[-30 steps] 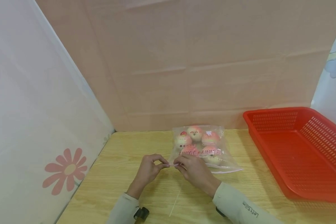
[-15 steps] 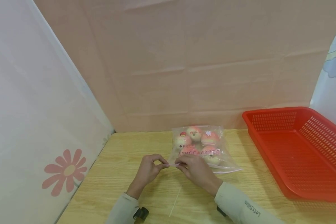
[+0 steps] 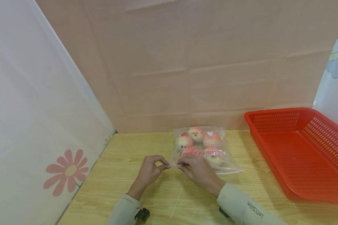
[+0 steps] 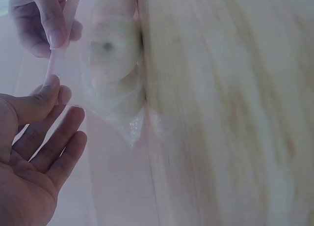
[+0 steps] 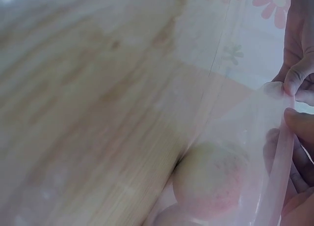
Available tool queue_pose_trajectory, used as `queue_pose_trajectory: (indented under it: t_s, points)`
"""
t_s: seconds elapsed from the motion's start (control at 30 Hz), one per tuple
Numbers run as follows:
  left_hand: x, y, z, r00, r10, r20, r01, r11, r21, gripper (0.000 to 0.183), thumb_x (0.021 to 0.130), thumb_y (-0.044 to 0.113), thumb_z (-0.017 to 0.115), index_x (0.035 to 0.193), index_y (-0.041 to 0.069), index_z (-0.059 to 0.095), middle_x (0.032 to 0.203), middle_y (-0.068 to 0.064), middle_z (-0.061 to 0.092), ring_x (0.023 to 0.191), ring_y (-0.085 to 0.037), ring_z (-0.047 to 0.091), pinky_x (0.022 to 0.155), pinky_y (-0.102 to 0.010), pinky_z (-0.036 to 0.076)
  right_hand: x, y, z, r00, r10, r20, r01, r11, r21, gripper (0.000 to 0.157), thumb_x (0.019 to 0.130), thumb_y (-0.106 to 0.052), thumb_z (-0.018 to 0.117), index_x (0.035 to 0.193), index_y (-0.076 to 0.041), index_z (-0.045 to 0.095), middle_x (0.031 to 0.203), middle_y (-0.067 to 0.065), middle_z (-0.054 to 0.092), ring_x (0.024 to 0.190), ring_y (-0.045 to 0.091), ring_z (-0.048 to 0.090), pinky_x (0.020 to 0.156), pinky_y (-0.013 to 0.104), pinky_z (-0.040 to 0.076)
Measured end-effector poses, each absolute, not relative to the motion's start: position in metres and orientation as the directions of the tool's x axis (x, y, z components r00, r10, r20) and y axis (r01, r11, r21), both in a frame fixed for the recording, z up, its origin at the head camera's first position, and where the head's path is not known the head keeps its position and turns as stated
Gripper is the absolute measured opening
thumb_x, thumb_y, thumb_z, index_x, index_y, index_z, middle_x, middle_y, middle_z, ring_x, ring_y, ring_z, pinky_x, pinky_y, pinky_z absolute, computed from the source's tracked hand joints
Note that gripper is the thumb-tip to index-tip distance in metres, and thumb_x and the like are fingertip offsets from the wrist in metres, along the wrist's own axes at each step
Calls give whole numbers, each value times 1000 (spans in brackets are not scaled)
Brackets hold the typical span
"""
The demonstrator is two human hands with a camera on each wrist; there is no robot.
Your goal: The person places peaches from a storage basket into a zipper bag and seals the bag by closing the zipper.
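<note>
A clear zip bag [image 3: 227, 157] with pink lettering lies on the table, several pink-and-cream peaches [image 3: 196, 133] inside it. My left hand [image 3: 150, 170] pinches the left corner of the bag's pink-edged mouth between thumb and index finger; in the left wrist view its other fingers are spread loosely below. Close beside it, my right hand [image 3: 199, 175] pinches the same edge strip [image 5: 280, 172] between thumb and fingers. A short piece of the strip shows between the two hands. The right part of the mouth edge lies loose on the table. My right hand covers part of the bag's front.
A red perforated plastic basket [image 3: 254, 131] stands to the right of the bag. The wood-grain table [image 3: 124, 150] meets a pinkish-beige cloth backdrop [image 3: 157, 93] behind and a white sheet [image 3: 45, 125] with a pink flower at the left. A thin pale line [image 3: 176, 203] marks the table near me.
My right hand has shifted slightly to the right along the bag's edge, widening the gap between the hands a little. My left hand keeps its place at the corner.
</note>
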State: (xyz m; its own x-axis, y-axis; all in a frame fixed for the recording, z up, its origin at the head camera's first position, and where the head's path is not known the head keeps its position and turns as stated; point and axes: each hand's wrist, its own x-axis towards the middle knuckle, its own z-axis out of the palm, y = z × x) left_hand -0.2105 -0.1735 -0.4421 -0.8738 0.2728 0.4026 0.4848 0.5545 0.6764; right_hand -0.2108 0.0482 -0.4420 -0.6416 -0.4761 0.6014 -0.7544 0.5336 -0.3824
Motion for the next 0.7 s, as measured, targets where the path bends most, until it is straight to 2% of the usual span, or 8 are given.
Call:
queue_pose_trajectory:
  t_s: [0.13, 0.27, 0.47, 0.7]
  points:
    - [-211, -172, -441, -869, 284, 405, 494, 537, 684, 3, 81, 12, 79, 81, 10, 76, 86, -3, 77, 87, -23, 73, 85, -53, 58, -212, 48, -442, -630, -477, 613, -761, 537, -364, 11, 84, -9, 78, 94, -13, 76, 87, -3, 75, 73, 4, 70, 66, 13, 55]
    - [-212, -171, -440, -872, 293, 393, 490, 542, 683, 8, 83, 17, 78, 84, 10, 77, 88, -1, 77, 89, -21, 73, 86, -52, 58, -213, 49, -442, -623, -480, 618, -764, 544, -347, 11, 83, -8, 78, 93, -12, 76, 87, -2, 75, 72, 5, 70, 65, 13, 55]
    - [-212, -170, -439, -889, 285, 358, 457, 533, 712, 6, 80, 15, 81, 85, 13, 79, 87, 1, 77, 86, -18, 72, 85, -52, 58, -212, 50, -441, -618, -494, 611, -767, 549, -332, 11, 83, -9, 78, 93, -12, 77, 87, -3, 75, 73, 6, 70, 66, 14, 55]
    - [-212, -169, -441, -861, 282, 423, 506, 560, 656, 6, 79, 16, 81, 83, 12, 80, 83, 3, 76, 81, -14, 71, 77, -34, 60, -211, 51, -439, -615, -497, 613, -769, 550, -325, 10, 83, -9, 79, 92, -13, 77, 86, -3, 74, 73, 6, 69, 66, 15, 56]
